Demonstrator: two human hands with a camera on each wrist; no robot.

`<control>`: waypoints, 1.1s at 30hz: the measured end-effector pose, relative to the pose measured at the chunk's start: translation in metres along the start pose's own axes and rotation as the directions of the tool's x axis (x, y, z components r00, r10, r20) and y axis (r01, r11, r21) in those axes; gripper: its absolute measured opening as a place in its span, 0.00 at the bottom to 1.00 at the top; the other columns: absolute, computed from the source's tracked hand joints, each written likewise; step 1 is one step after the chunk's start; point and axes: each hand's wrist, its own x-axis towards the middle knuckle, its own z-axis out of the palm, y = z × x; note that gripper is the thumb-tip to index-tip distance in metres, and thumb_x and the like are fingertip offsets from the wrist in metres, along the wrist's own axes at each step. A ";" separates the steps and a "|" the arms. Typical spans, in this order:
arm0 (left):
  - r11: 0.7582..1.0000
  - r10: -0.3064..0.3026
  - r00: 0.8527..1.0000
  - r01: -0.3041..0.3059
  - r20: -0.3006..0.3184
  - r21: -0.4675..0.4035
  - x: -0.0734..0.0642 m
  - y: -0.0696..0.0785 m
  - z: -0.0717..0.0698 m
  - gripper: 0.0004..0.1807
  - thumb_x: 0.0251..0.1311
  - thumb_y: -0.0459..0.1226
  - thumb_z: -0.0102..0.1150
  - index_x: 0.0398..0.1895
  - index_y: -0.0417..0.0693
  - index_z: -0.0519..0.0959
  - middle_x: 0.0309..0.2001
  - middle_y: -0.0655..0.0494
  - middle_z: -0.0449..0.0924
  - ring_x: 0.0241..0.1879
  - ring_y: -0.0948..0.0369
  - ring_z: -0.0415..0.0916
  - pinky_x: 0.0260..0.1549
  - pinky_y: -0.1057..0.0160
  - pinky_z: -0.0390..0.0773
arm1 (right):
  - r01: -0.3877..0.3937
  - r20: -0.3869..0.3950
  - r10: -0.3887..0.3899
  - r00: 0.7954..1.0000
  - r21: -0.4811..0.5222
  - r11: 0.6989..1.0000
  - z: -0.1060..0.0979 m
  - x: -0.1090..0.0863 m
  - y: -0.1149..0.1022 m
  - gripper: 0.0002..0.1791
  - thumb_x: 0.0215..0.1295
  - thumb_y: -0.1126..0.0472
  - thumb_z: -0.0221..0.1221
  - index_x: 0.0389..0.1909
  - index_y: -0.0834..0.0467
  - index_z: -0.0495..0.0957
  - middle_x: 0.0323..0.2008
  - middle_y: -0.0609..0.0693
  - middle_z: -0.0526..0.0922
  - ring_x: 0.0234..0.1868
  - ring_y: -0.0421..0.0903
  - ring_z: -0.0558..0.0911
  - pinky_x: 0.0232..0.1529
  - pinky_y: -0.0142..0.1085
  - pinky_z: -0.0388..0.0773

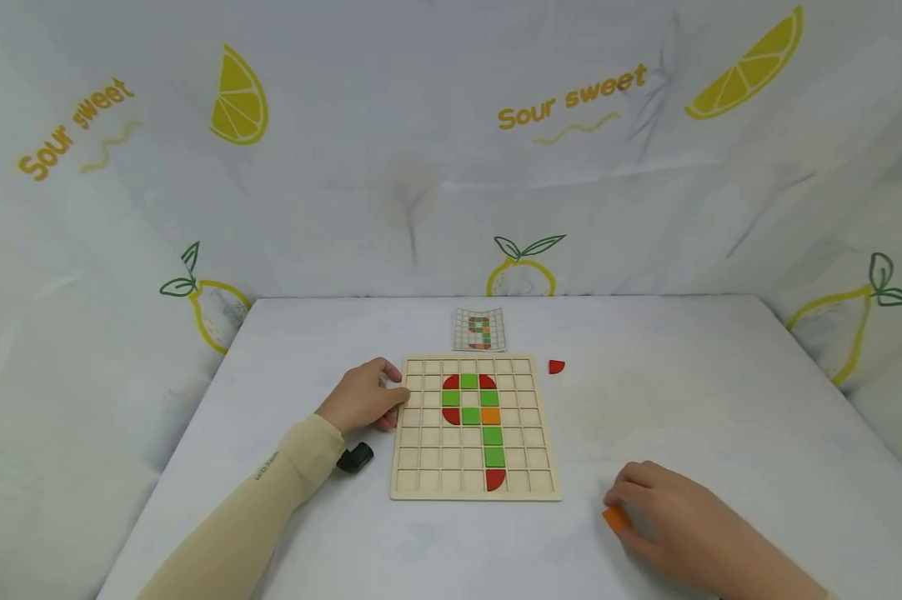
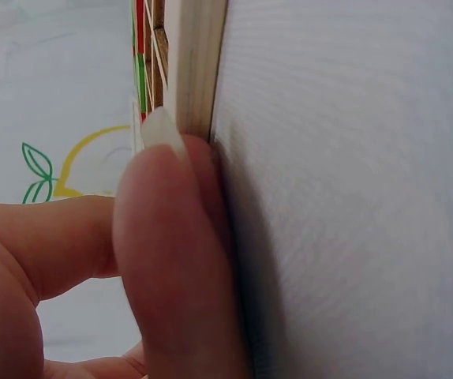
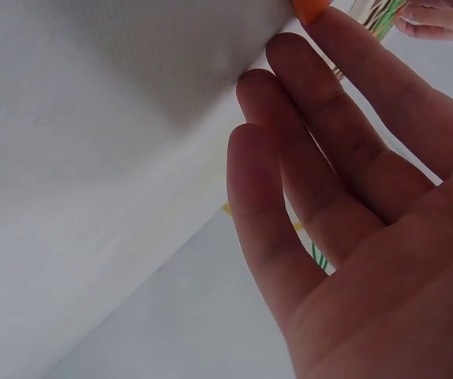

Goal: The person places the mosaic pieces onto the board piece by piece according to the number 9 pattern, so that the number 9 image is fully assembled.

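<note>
A pale wooden grid board (image 1: 428,458) lies on the table, with red, green and orange tiles set in a shape like a 9. My left hand (image 1: 366,396) holds the board's left edge. In the left wrist view its thumb tip (image 2: 163,170) overlaps the board's rim (image 2: 199,63), with another finger partly hidden behind. To the right of the board, low over the table, my right hand (image 1: 668,517) pinches an orange tile (image 1: 616,520) between thumb and index finger. The other fingers (image 3: 254,174) extend loosely in the right wrist view. Most of the orange tile is hidden there.
Behind the board lies a small pattern card (image 1: 462,333) showing a coloured 9. A red quarter-round tile (image 1: 556,367) sits off the board's upper right corner. Beside the left wrist is a small black object (image 1: 356,458). White cloth printed with lemons (image 1: 391,125) hangs behind the table.
</note>
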 end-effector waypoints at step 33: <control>1.000 0.018 1.000 -0.018 -0.011 0.013 0.000 0.000 0.002 0.16 0.73 0.41 0.66 0.57 0.47 0.76 0.24 0.51 0.85 0.20 0.61 0.84 0.26 0.65 0.85 | 0.044 0.108 -0.041 0.993 -0.024 0.999 -0.026 0.081 -0.032 0.07 0.61 0.53 0.77 0.37 0.43 0.89 0.35 0.33 0.81 0.35 0.33 0.75 0.42 0.36 0.85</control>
